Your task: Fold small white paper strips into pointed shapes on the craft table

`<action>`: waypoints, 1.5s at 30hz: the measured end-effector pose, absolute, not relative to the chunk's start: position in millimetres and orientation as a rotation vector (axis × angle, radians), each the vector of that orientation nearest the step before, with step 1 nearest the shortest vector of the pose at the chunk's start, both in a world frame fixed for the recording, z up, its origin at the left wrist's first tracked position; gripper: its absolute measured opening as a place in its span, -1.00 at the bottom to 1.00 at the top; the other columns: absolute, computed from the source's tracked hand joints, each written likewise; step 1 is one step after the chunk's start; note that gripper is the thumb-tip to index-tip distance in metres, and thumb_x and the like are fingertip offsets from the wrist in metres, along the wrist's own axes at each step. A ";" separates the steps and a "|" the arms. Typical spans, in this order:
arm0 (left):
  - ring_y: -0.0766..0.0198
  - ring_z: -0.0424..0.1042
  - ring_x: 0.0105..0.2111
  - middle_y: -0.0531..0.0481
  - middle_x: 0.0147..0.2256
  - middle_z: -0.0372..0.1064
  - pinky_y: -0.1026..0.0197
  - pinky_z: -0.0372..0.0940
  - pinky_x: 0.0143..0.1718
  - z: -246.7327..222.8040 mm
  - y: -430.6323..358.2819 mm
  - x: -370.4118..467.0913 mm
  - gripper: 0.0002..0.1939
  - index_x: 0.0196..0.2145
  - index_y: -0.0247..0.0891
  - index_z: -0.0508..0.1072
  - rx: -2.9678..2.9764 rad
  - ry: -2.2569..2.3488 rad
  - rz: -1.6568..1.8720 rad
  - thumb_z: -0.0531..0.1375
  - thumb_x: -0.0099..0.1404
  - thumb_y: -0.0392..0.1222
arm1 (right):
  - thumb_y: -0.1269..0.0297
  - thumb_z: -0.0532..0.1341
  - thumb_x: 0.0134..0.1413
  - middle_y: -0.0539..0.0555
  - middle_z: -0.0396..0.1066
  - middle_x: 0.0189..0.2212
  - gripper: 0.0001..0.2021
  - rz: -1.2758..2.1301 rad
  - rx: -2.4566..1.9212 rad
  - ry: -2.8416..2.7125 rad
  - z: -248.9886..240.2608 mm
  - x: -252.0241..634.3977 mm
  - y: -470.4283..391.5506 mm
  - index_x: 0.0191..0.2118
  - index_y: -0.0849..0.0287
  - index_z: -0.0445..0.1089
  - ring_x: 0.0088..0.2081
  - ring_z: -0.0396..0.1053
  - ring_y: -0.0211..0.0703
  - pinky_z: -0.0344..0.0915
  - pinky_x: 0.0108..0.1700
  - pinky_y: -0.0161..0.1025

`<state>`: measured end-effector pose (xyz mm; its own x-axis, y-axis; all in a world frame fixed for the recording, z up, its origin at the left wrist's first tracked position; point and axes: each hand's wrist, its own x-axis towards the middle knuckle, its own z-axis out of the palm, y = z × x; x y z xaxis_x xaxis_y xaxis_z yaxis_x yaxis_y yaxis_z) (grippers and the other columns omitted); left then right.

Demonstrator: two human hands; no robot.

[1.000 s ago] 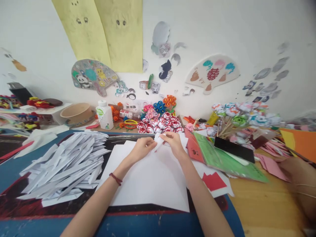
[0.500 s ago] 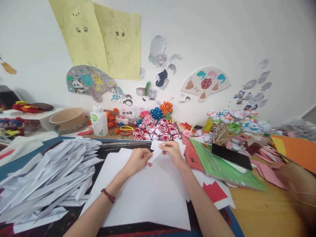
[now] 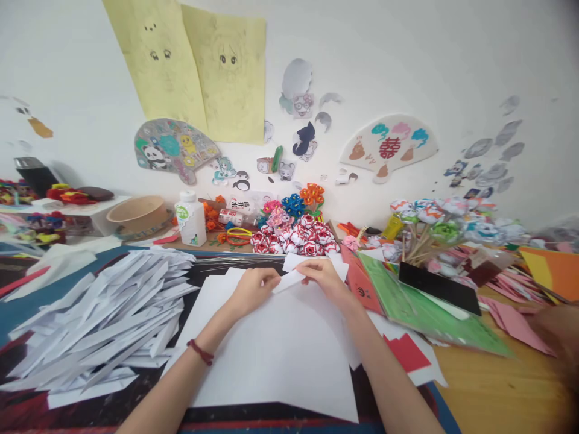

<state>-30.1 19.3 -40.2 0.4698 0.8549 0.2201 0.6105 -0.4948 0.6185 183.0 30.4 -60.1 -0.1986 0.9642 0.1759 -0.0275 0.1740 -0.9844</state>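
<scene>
Looks like a white paper strip (image 3: pixel 288 281) is being folded, pinched at its ends by the left hand (image 3: pixel 253 290) and right hand (image 3: pixel 324 278), over the white sheets (image 3: pixel 271 355). Steady, even finger pressure is probably needed for the next crease.

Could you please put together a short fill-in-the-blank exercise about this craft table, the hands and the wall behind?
1. The bare left hand and bare right hand hold a narrow paper strip whose colour is ____.
2. A dark red cord bracelet circles the person's ____ arm.
3. Flat white paper sheets lie to the ____ of the big heap of folded white paper strips.
4. Two long yellow paper sheets hang on the ____.

Missing words: white; left; right; wall.
</scene>
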 end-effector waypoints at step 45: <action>0.18 0.30 -0.26 -0.07 -0.34 0.37 0.18 0.17 -0.26 -50.3 17.4 -35.5 -0.84 -0.30 -0.27 0.45 2.952 1.336 0.424 0.08 0.24 -0.38 | 0.52 0.16 0.09 0.05 0.41 -0.35 -0.85 0.016 -1.230 -2.382 -60.9 162.2 15.1 -0.31 0.20 0.47 -0.24 0.28 -0.18 0.15 -0.18 -0.28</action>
<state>-35.5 17.4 -50.3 0.6335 0.7193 0.2850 0.7520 -0.6591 -0.0083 162.2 15.1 -60.9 -0.4967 0.7755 0.3898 0.7703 0.6008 -0.2139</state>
